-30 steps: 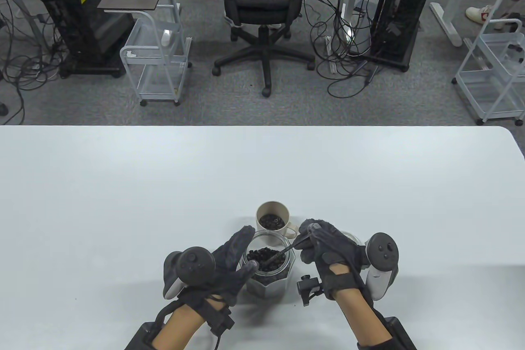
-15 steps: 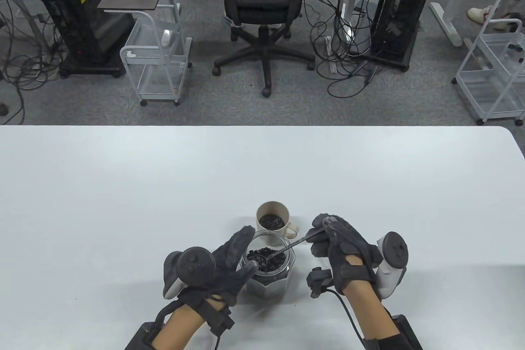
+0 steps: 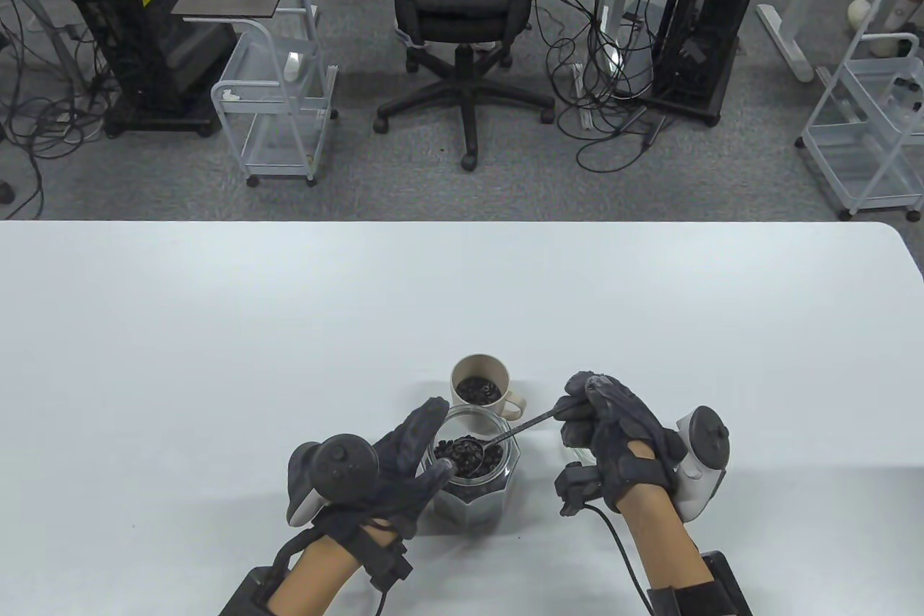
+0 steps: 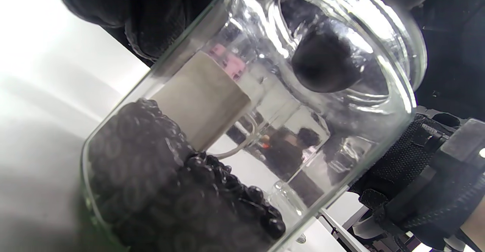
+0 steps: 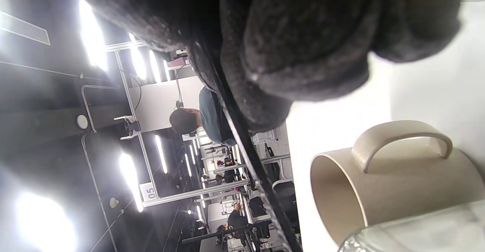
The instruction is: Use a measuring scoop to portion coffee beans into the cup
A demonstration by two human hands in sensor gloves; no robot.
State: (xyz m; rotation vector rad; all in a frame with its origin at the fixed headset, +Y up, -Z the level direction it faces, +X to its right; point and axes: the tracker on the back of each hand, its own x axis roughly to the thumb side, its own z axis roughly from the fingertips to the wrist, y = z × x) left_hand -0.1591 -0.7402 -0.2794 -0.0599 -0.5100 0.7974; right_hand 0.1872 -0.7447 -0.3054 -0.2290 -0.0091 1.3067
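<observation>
Scoop (image 3: 471,452), low centre frame, has lifted to the jar (image 3: 473,471) mouth, loaded with beans (buried a second ago). Right hand (image 3: 613,428) fingers pinch its handle; left hand (image 3: 393,468) grips jar. Next: cup (image 3: 479,385), just above on tabletop (image 3: 216,356).

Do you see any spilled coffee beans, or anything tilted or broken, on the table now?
Nothing stands out. The glass jar and the cup stand upright, beans inside both; the scoop holds its beans over the jar mouth. No loose beans show on the table.
</observation>
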